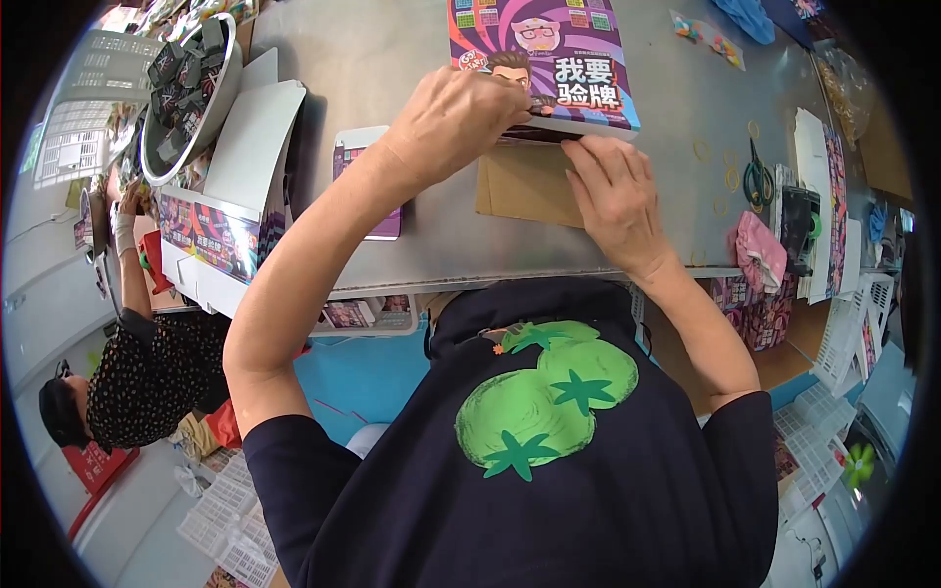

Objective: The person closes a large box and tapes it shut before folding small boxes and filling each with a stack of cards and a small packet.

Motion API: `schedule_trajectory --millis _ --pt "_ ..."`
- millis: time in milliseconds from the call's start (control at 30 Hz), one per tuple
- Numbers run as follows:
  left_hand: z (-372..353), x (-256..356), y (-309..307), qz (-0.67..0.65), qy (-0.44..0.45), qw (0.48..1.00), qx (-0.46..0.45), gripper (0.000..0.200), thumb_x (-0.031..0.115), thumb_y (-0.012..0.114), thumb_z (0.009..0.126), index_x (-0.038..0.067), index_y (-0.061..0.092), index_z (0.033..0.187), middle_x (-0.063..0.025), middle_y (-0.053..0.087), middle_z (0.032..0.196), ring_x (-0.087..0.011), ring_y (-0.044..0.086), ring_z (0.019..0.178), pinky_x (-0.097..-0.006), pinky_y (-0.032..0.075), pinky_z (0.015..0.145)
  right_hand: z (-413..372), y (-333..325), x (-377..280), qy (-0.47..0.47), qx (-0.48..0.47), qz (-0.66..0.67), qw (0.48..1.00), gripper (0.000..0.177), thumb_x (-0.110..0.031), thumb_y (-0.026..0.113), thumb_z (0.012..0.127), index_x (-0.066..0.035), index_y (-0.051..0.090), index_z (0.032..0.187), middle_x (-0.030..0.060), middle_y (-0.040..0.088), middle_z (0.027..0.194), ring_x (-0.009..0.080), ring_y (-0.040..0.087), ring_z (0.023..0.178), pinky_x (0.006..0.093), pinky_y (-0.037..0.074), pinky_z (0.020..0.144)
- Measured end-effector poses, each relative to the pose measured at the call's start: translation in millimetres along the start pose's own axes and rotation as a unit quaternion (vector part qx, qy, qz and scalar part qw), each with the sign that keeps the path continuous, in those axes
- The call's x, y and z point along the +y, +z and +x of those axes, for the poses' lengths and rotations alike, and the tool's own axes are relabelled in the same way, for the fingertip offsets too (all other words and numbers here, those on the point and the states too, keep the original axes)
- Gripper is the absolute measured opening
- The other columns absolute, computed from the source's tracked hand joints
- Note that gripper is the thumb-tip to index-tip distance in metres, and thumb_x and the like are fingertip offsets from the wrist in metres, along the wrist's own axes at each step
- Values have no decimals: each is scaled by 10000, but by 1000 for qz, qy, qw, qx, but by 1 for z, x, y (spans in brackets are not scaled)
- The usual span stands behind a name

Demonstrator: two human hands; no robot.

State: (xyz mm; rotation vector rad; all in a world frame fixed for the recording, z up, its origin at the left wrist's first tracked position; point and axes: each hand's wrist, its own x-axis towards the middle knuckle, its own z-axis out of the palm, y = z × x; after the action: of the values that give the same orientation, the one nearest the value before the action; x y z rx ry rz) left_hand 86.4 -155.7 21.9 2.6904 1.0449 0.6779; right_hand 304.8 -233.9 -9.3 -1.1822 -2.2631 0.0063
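A purple printed box [578,54] with cartoon figures and large white characters lies at the far middle of the metal table. My left hand [461,113] has its fingers curled against the box's near left corner; the fingertips are partly hidden. At the near edge of the same box, my right hand [618,191] touches the dark side with its index fingertip. Its thumb is apart from the finger, over a brown cardboard piece [520,186] that sticks out from under the box. A flat purple printed card or box [385,225] lies left, partly behind my left forearm.
A white tub [235,73] of dark packets and a carton of printed boxes [211,235] stand left. At right are scissors [757,181], rubber bands [731,176], a pink cloth [760,250] and a black tape dispenser [799,230]. Another person [157,363] works at left.
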Motion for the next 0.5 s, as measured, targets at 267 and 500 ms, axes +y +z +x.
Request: schedule_trajectory --millis 267,500 --pt "-1 -18 -9 -72 12 996 -57 152 155 618 859 59 709 934 -108 695 904 -315 648 817 -399 517 717 25 28 -28 -15 -8 5 1000 308 -64 657 789 -58 634 1096 63 580 1026 228 547 976 369 399 865" --pt "1 -15 -24 -108 -13 985 -137 277 126 675 840 38 691 1102 -137 664 1162 -297 642 1050 -377 522 907 30 27 -33 29 -18 30 999 319 -101 662 797 -89 642 1116 60 547 960 227 523 936 367 374 850"
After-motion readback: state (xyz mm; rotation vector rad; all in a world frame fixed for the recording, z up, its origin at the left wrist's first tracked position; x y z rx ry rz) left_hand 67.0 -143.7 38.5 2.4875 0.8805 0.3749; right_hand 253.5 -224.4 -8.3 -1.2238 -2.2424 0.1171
